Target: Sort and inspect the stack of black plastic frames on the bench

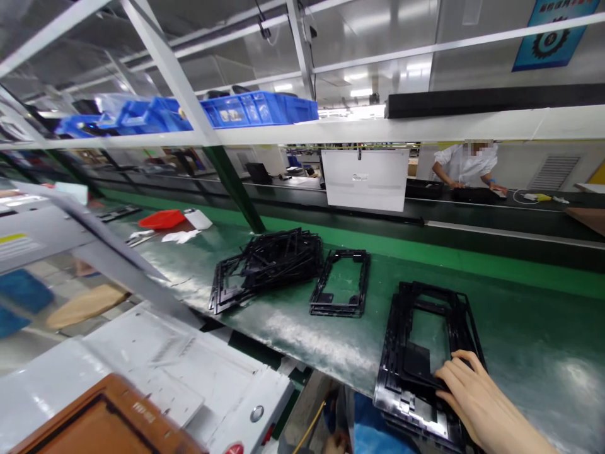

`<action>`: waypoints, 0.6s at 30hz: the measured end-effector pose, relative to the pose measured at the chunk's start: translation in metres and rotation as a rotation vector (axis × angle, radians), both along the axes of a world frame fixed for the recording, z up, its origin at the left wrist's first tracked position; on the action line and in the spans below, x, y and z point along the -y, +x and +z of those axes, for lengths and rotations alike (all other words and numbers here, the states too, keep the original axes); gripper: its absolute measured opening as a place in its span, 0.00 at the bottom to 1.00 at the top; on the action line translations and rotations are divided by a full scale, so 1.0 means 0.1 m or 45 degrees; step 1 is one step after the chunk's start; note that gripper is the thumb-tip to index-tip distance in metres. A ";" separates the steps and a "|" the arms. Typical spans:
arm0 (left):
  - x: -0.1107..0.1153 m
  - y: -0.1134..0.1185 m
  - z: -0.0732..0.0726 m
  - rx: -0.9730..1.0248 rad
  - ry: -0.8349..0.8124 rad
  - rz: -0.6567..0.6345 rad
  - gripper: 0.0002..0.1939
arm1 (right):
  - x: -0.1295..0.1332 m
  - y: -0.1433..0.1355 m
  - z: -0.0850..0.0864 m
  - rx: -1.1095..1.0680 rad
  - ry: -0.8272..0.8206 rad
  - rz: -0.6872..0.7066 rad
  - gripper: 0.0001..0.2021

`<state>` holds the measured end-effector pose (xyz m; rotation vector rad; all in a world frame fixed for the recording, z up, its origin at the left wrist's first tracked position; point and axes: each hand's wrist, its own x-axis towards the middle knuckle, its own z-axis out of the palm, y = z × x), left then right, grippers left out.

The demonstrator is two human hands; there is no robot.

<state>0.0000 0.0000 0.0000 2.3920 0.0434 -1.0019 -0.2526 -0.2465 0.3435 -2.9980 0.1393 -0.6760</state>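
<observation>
Loose heap of black frames [269,265] at 10 o'clock; red tray [161,219] farther at 10; blue crates [246,108] on shelf at 11; white panel [365,178] at 12.

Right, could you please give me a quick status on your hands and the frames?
Right hand flat on nearest stack of black frames, fingers spread, no grip. Left hand out of view. Two more frame piles further along green belt, nothing blocking.

Nothing here reads clearly. The blue poster [553,31] high on the wall shows a black gear emblem under a line of characters too small to make out. The white panel [365,180] carries a small label, illegible. The brown tray [108,419] bears pale lettering, blurred.
</observation>
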 end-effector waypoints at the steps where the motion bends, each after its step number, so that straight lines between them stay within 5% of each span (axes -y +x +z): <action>1: 0.02 0.01 -0.04 -0.064 -0.039 -0.017 0.09 | 0.01 0.01 0.00 0.029 -0.007 -0.001 0.04; 9: -0.03 -0.02 -0.26 -0.224 -0.364 0.073 0.29 | -0.04 0.06 0.40 0.149 -0.093 0.008 0.08; 14: -0.08 0.00 -0.47 -0.284 -0.457 0.085 0.29 | -0.16 0.07 0.65 0.206 -0.086 0.028 0.09; 18: -0.10 0.00 -0.52 -0.251 -0.391 0.078 0.26 | -0.32 0.04 0.60 0.159 -0.122 0.055 0.09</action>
